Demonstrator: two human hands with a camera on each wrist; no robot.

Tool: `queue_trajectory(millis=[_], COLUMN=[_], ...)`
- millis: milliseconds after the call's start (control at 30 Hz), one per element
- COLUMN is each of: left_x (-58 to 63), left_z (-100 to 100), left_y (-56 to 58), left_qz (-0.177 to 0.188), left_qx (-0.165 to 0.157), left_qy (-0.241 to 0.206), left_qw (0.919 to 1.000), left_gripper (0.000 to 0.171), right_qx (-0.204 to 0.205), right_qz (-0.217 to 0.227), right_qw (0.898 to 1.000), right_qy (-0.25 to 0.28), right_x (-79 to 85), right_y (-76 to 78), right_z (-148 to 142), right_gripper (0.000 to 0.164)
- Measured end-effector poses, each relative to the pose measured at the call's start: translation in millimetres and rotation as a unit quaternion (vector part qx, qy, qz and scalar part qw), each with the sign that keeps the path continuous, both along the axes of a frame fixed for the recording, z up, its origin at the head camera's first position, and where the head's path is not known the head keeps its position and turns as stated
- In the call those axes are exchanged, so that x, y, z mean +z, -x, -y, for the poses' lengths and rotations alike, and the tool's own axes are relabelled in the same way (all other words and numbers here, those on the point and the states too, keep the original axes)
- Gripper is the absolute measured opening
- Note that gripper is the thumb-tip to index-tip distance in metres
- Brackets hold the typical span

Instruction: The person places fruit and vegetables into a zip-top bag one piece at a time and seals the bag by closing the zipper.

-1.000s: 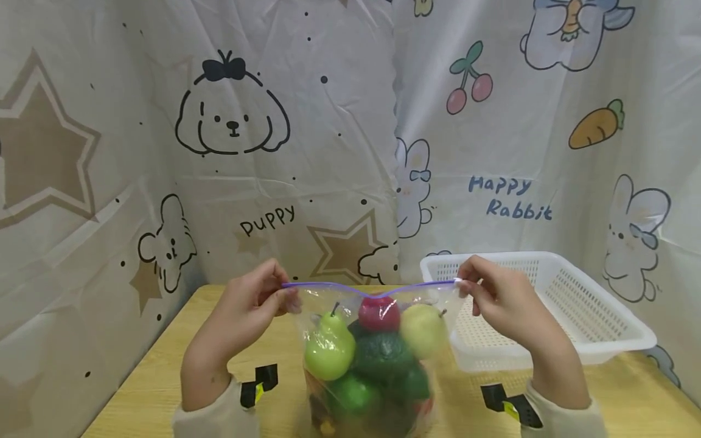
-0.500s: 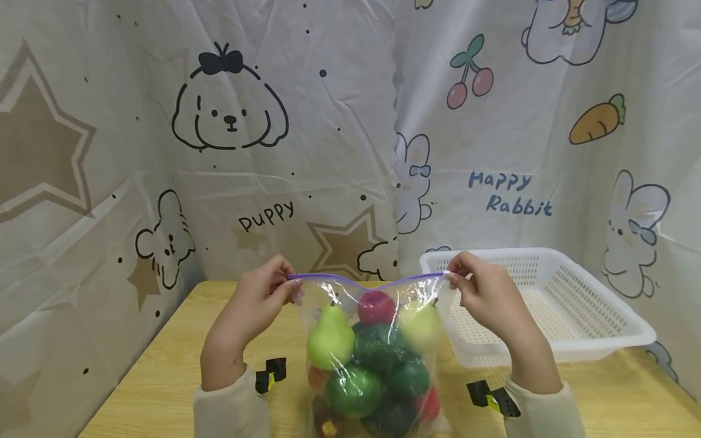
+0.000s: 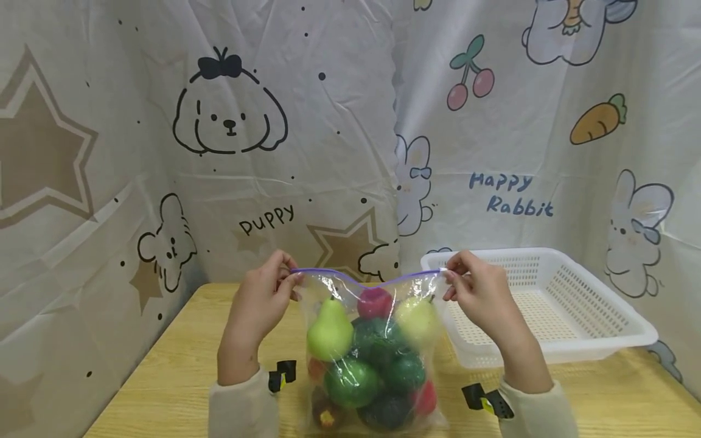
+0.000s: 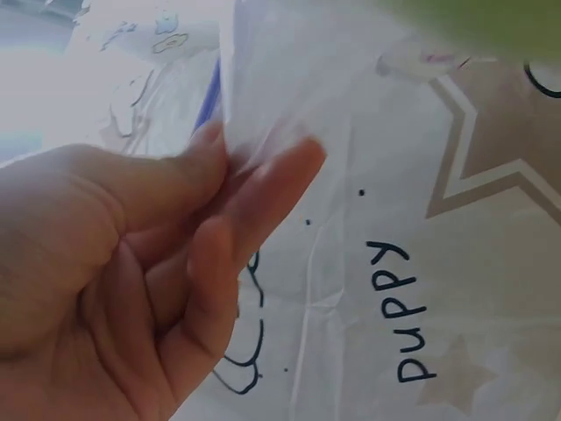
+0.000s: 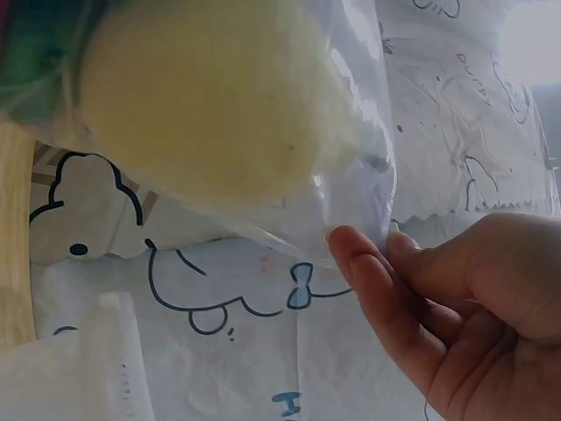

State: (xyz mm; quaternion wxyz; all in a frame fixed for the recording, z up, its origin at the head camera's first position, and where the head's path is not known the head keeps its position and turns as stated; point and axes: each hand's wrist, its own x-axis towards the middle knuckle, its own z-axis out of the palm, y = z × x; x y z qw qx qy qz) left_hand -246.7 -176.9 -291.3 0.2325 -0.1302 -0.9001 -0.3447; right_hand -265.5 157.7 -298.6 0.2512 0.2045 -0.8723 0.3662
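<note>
A clear zip bag [image 3: 383, 281] with a purple seal strip hangs upright between both hands, full of fruit. My left hand [image 3: 266, 292] pinches its upper left corner, and my right hand [image 3: 477, 292] pinches the upper right corner. Through the plastic show a green pear [image 3: 330, 331], a red fruit [image 3: 375, 302], a pale yellow fruit [image 3: 417, 319] and several dark green ones, among them a round green fruit [image 3: 352, 382]. Low in the bag are a brown mangosteen-like fruit [image 3: 326, 416] and another red fruit [image 3: 424, 398]. The right wrist view shows the yellow fruit close behind the plastic.
A white perforated plastic basket [image 3: 547, 350] stands at the back right of the wooden table [image 3: 181, 365], behind the right hand. A printed curtain [image 3: 328, 152] with cartoon animals encloses the back and sides.
Both hands have come slightly closer together and risen a little, lifting the bag's top edge. More of the bag's lower part now shows, and the fruit looks steadier.
</note>
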Motion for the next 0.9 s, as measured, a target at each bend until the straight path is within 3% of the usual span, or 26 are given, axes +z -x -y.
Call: queue_trajectory(millis=[167,367,533,700,900], left_x=[-2.2,-4.4,-5.3,-7.2,-14.3], left_z=[-3.8,-8.6,-4.2,0.4,-4.6], left_y=[5.4,12.7,13.2,11.8,12.1], left_qz=[-0.041,-0.056,-0.003,0.071,0.139], left_qx=[0.063,0.067,0.06,0.021,-0.017], left_qy=[-0.004,-0.077,-0.064,-0.05,-0.012], left_qw=[0.9971,0.9932,0.9961,0.996,0.9901], left_gripper=[0.008,0.01,0.019,0.04,0.067], right_qx=[-0.01,-0.029,-0.028,-0.002,0.026], right_qz=[-0.018,-0.002,0.021,0.026,0.037], right_qw=[0.999,0.998,0.999,1.0,0.995], right_qy=[0.034,0.05,0.029,0.0,-0.09], right_x=[-1.6,-3.9,-6.8,-11.1,-20.0], right_y=[2.8,4.5,3.6,4.0,2.5], right_z=[10.5,19.1,26.1,30.8,35.7], right_gripper=[0.005,0.014,0.021,0.035,0.051])
